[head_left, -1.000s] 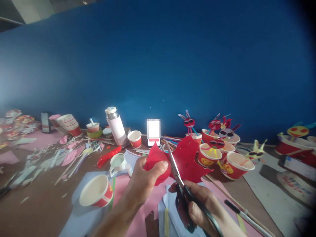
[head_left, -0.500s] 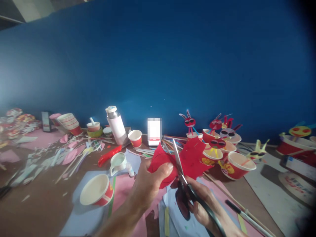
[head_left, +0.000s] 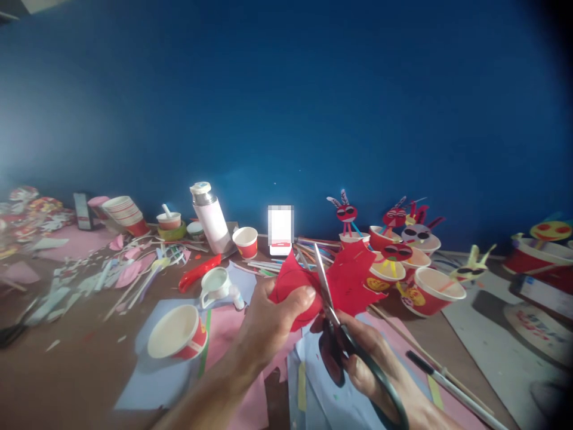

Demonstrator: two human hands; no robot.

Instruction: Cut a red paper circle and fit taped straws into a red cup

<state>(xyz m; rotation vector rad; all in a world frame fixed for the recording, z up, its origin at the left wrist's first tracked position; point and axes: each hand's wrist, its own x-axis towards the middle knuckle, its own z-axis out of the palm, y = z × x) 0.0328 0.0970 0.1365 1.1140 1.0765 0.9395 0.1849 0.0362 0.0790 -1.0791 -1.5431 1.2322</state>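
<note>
A sheet of red paper (head_left: 351,275) is pinched by my left hand (head_left: 277,316), thumb on top near a dark drawn curve. My right hand (head_left: 376,364) is closed on the black-handled scissors (head_left: 330,304), fingers in the loops. The scissor blades are parted and point away from me, with the paper between them. To the right of the cut, the paper's edge is jagged. Beneath both hands lie light blue paper (head_left: 331,370) and pink paper (head_left: 242,346).
On the left stand a paper cup (head_left: 176,334), a mug (head_left: 215,285), a thermos (head_left: 211,221) and scattered scraps (head_left: 85,286). Several decorated cups (head_left: 436,292) with red and yellow paper figures stand at the right, near a marker (head_left: 452,385). A blue wall (head_left: 286,107) rises behind.
The view has tilted slightly, so the table things sit a little higher in it. My hands, the red paper and the scissors keep nearly the same pose.
</note>
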